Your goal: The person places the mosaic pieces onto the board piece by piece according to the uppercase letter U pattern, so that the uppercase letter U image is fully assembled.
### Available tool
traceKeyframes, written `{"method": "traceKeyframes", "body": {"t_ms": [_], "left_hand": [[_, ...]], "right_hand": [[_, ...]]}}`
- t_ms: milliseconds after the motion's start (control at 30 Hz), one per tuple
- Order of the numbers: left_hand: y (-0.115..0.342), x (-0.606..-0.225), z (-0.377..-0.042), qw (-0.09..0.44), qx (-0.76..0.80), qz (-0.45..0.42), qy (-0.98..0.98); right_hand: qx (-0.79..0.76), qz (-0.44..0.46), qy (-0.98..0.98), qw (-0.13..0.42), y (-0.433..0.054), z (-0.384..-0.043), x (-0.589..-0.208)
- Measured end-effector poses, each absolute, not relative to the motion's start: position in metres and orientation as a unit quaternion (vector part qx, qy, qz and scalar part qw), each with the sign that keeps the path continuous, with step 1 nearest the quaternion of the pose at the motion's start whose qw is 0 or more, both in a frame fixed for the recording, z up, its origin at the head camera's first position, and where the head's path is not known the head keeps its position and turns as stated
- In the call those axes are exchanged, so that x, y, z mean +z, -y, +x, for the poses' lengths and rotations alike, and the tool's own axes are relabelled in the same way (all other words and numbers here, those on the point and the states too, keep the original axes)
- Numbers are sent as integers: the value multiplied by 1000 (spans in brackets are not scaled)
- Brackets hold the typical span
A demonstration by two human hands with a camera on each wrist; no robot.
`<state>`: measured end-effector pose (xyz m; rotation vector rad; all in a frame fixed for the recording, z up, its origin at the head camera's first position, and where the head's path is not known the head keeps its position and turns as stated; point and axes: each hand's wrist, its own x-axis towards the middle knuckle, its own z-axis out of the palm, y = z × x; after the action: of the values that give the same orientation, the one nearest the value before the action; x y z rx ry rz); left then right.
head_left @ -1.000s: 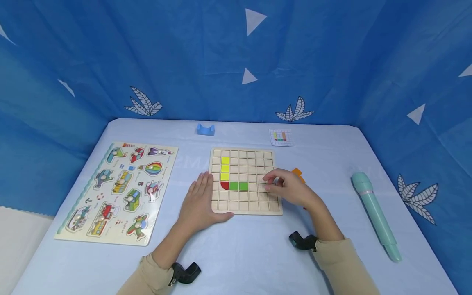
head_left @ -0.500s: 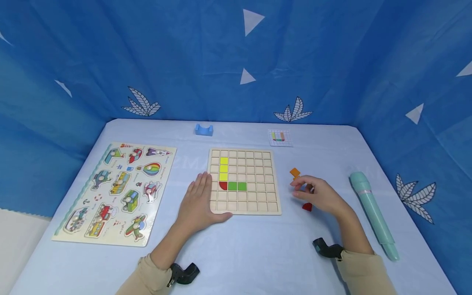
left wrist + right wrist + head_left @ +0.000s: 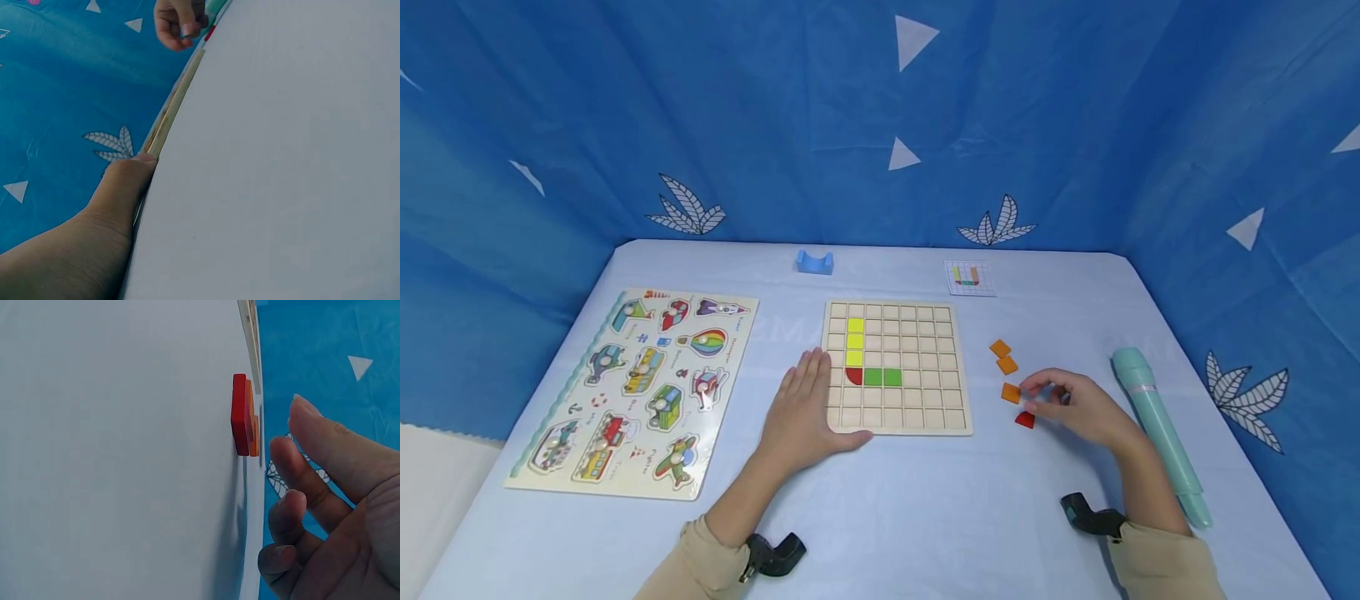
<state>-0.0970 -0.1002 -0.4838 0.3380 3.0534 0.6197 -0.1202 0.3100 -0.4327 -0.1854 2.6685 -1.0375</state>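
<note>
A wooden grid board [image 3: 925, 400] carries a column of yellow squares [image 3: 855, 342], a red quarter-round piece [image 3: 854, 377] and two green squares [image 3: 882, 377]. My left hand [image 3: 799, 408] lies with straight fingers along the board's left side, its thumb at the front left corner. To the right of the board, my right hand [image 3: 1078, 408] hovers beside a loose red piece [image 3: 1025, 420] and an orange square [image 3: 1011, 393]. In the right wrist view its fingers [image 3: 286, 509] are loosely bent, with a gap to the thumb and nothing held. Two more orange squares [image 3: 1003, 357] lie farther back.
A picture puzzle board [image 3: 640, 396] lies at the left. Towards the back are a blue notched block [image 3: 816, 262] and a small pattern card [image 3: 970, 287]. A teal cylinder [image 3: 1161, 437] lies at the right, near my right forearm.
My right hand has moved from over the board's right edge to the right, beside the loose pieces, uncovering the orange squares and loose red piece. My left hand has stayed in place.
</note>
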Motion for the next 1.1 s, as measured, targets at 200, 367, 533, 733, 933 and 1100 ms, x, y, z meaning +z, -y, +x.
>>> {"method": "traceKeyframes", "body": {"t_ms": [200, 367, 533, 733, 933, 1100], "left_hand": [[100, -484, -98, 10, 198, 106, -974], [100, -485, -98, 11, 196, 106, -975], [100, -484, -98, 10, 195, 107, -975], [99, -483, -98, 8, 198, 108, -974], [100, -483, -97, 4, 202, 108, -973], [100, -483, -97, 5, 202, 107, -973]], "right_hand": [[-363, -52, -918, 151, -314, -118, -434], [-362, -53, -917, 160, -317, -117, -438], [-361, -63, -916, 164, -319, -116, -440], [-361, -69, -916, 163, -318, -115, -440], [-365, -66, -912, 174, -316, -114, -440], [-354, -68, -916, 174, -316, -113, -439]]}}
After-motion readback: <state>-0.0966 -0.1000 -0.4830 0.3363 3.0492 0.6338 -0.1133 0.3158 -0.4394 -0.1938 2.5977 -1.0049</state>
